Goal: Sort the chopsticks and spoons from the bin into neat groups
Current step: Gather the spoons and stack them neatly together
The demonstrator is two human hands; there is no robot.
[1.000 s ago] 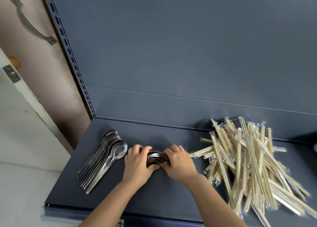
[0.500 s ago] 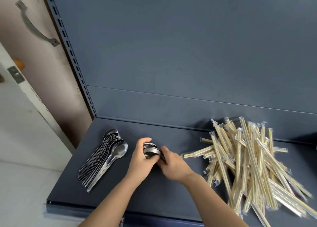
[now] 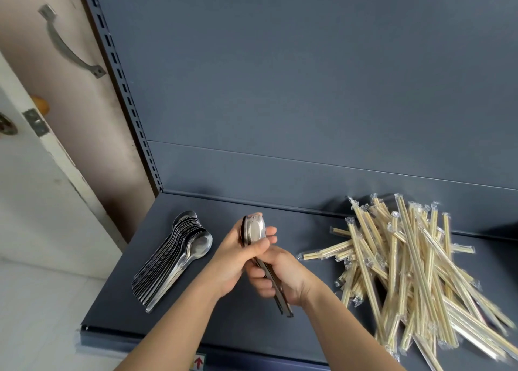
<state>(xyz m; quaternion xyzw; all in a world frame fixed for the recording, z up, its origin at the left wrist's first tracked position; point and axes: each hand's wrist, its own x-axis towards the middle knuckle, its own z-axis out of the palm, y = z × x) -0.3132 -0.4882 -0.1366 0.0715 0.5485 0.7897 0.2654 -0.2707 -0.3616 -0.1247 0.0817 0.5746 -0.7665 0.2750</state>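
Both hands hold a nested stack of metal spoons [image 3: 253,229] above the middle of the grey shelf [image 3: 241,323]. My left hand [image 3: 238,258] grips the stack just below the bowls. The handles are wrapped by my right hand [image 3: 280,275], and their ends stick out below it. A fanned row of spoons [image 3: 176,255] lies on the shelf to the left. On the right sits a loose pile of plastic-wrapped wooden chopsticks [image 3: 412,267]. No bin is in view.
The shelf's grey back panel [image 3: 308,90] rises behind the work area. A slotted upright [image 3: 123,90] runs along the left. A white door [image 3: 33,202] with a metal handle stands left of the shelf, and the shelf's front edge is near my forearms.
The stack of spoons lay flat between my hands on the shelf. It has since been lifted and turned so the bowls point up and away, with my right hand now around the handles.
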